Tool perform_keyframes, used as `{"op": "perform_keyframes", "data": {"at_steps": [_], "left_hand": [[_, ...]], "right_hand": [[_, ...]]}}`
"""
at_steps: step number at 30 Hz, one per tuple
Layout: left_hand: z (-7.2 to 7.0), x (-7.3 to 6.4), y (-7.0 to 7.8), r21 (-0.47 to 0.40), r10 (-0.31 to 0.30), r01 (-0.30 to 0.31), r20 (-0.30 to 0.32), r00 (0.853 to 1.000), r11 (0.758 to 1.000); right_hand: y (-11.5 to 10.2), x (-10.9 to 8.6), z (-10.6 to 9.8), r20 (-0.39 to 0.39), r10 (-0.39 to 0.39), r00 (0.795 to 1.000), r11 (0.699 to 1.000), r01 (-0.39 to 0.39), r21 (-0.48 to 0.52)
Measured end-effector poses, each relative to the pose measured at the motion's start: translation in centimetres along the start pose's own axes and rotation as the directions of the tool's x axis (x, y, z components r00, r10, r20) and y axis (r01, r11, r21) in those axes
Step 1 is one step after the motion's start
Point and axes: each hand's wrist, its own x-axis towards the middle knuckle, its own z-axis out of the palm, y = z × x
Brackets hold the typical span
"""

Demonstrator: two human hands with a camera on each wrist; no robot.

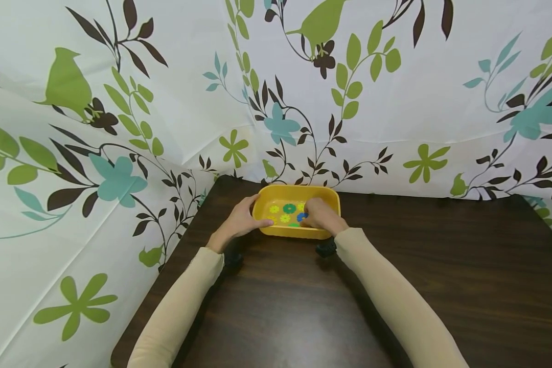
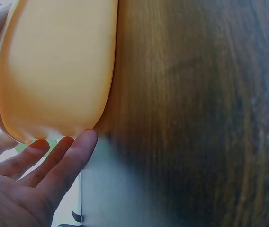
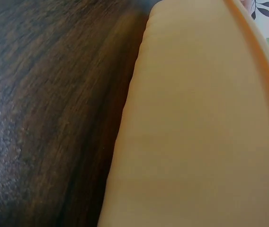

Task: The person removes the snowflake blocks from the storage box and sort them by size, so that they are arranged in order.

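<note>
A yellow plastic tub stands on the dark table by its far edge. My left hand grips its left end, thumb over the rim; in the left wrist view the fingers lie against the outer wall. Inside the tub are several small flower-shaped pieces: a green flower, a yellow flower and a blue flower among them. My right hand reaches down into the tub's right half, fingers bent at the blue flower. Whether it pinches a piece I cannot tell. The right wrist view shows mostly the tub's outer wall.
The dark wood table stretches out toward me and to the right. A white curtain printed with leaves, birds and flowers hangs behind the table and along its left side. Dark wrist bands sit beneath the wrists.
</note>
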Motion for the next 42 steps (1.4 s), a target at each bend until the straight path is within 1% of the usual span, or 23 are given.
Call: {"op": "perform_keyframes", "data": {"at_steps": [7,12,19,23,26,29,35,39,42], "left_hand": [[0.0,0.0,-0.1,-0.005,-0.015,0.015,0.0,1.0,1.0],[0.1,0.0,-0.3,-0.021,-0.019,0.019,0.004,1.0,1.0],[0.4,0.0,-0.3,-0.053,-0.023,0.023,0.007,1.0,0.998],[0.3,-0.1,-0.3,-0.057,-0.029,0.029,0.004,1.0,0.998],[0.2,-0.2,-0.2,-0.061,-0.035,0.035,0.003,0.999,0.998],[0.2,-0.3,-0.2,-0.064,-0.039,0.04,0.005,0.999,0.997],[0.2,-0.3,-0.1,-0.059,-0.036,0.036,0.009,0.999,0.998],[0.2,-0.2,-0.1,-0.058,-0.026,0.026,0.001,1.0,0.998],[0.2,-0.2,-0.3,-0.055,-0.018,0.018,-0.002,1.0,0.998]], "right_hand": [[-0.1,0.6,0.2,-0.01,0.023,1.0,1.0,-0.023,-0.007],[-0.1,1.0,0.4,-0.029,0.037,0.999,0.998,-0.038,-0.044],[-0.3,0.5,0.4,-0.052,0.067,0.996,0.997,-0.068,-0.025],[-0.3,0.2,0.2,-0.073,0.057,0.996,0.998,-0.058,-0.021],[-0.2,0.1,0.1,-0.106,0.044,0.993,0.999,-0.045,-0.007],[-0.1,-0.3,0.0,-0.155,0.024,0.988,1.0,-0.023,0.004],[0.5,-1.3,-0.4,-0.251,-0.029,0.968,0.999,0.038,0.03],[0.7,-2.4,-0.7,-0.302,-0.064,0.951,0.997,0.076,0.029],[0.8,-3.2,-1.1,-0.348,-0.084,0.934,0.994,0.102,0.035]]}}
